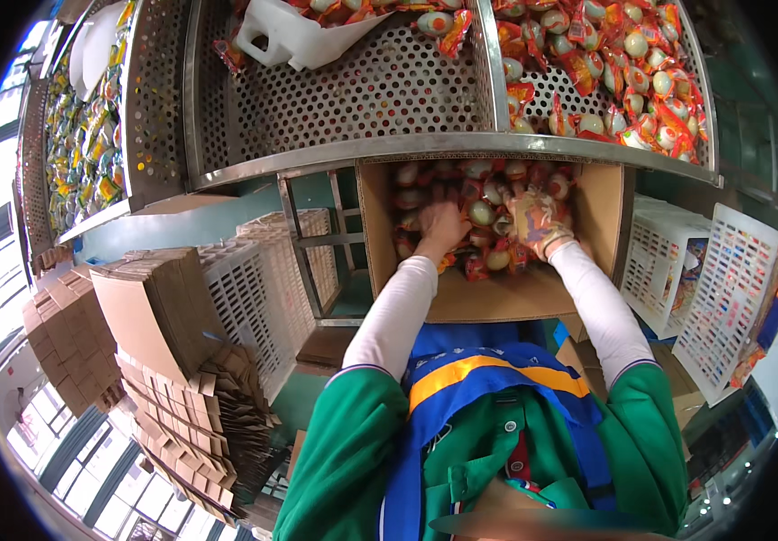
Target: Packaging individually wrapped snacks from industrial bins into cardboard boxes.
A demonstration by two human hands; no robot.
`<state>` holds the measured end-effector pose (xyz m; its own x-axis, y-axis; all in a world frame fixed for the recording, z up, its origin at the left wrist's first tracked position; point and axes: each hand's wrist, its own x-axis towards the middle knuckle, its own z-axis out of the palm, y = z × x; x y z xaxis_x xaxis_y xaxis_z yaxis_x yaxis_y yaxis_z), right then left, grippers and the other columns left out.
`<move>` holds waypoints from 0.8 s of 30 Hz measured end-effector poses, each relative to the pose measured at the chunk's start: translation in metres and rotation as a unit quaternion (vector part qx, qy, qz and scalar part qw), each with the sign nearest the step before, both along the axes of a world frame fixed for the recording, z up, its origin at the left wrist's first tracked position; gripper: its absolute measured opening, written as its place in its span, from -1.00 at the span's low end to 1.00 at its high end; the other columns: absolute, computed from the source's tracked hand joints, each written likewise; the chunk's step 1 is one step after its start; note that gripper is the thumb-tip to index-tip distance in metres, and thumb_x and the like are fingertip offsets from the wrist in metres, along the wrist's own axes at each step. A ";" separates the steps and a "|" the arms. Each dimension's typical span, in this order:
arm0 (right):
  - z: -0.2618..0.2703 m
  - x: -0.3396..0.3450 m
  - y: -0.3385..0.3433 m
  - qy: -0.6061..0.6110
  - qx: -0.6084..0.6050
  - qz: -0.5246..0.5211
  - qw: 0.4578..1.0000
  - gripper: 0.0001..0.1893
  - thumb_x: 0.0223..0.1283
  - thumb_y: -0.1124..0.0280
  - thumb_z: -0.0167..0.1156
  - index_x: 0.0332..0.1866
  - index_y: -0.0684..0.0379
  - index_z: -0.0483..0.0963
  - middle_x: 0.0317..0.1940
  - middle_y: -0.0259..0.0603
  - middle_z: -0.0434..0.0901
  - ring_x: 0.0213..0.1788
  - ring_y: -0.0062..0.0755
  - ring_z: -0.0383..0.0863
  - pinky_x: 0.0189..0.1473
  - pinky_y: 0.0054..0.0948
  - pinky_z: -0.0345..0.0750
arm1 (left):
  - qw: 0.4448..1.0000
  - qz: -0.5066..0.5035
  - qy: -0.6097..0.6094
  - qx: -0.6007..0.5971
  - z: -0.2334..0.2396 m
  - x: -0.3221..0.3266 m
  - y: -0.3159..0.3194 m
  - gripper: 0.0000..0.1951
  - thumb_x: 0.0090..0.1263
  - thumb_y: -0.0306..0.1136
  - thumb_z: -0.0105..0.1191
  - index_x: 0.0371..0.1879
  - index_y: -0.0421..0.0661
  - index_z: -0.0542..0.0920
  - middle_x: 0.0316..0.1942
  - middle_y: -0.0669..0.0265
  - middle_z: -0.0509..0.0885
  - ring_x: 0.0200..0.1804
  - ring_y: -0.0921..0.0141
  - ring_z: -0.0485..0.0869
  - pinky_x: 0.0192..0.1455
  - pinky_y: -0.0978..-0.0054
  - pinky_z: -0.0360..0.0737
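Note:
Before me stands an uncovered cardboard box (pixel 497 297), its inside holding a layer of eggs in clear, red and orange wrappers (pixel 481 212). My left hand (pixel 442 223), bare and slightly blurred, rests on the wrapped eggs in the left half of the box. On the right side, my right hand (pixel 539 218) wears a stained glove and lies over more of these eggs, fingers spread. Whether either hand grips a single egg cannot be made out, since the fingertips are blurred or sunk among the packs.
Behind the box runs a perforated metal trough (pixel 362 95) with a cut white plastic jug (pixel 301 34). More wrapped eggs (pixel 636 81) fill its right section. Flattened cardboard stacks (pixel 152 311) and white plastic crates (pixel 247 291) stand left; another white crate (pixel 666 257) stands right.

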<state>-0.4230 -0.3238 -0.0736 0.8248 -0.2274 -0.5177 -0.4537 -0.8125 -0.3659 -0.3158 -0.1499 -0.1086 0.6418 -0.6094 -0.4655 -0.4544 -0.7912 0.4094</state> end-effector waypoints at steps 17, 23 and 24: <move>-0.103 -0.046 0.013 -0.084 0.081 -0.059 0.991 -0.57 0.19 0.18 0.08 0.12 0.15 0.49 -0.02 -0.05 0.59 0.02 -0.04 0.57 0.11 -0.19 0.48 | 0.995 -0.034 0.075 -0.048 0.031 0.016 0.013 -0.64 0.17 -0.08 0.26 -0.19 -0.07 0.63 -0.26 0.10 0.69 -0.14 0.08 0.66 -0.10 0.11 0.57; -0.010 -0.001 0.021 -0.010 -0.037 0.052 0.998 -0.54 0.14 0.15 0.13 0.11 0.16 0.48 -0.02 -0.07 0.58 0.04 -0.03 0.55 0.13 -0.19 0.46 | 0.995 -0.082 0.034 0.049 0.007 0.000 0.019 -0.63 0.15 -0.35 0.22 -0.05 -0.09 0.49 -0.06 0.02 0.57 -0.15 0.01 0.65 -0.17 0.04 0.61; 0.007 -0.001 0.022 0.007 -0.057 0.068 0.996 -0.54 0.13 0.14 0.14 0.11 0.16 0.48 -0.02 -0.07 0.57 0.04 -0.03 0.55 0.14 -0.19 0.45 | 0.997 -0.076 0.018 0.024 0.004 -0.009 0.019 -0.61 0.13 -0.37 0.23 -0.05 -0.10 0.48 -0.01 0.01 0.53 -0.15 -0.01 0.65 -0.17 0.03 0.61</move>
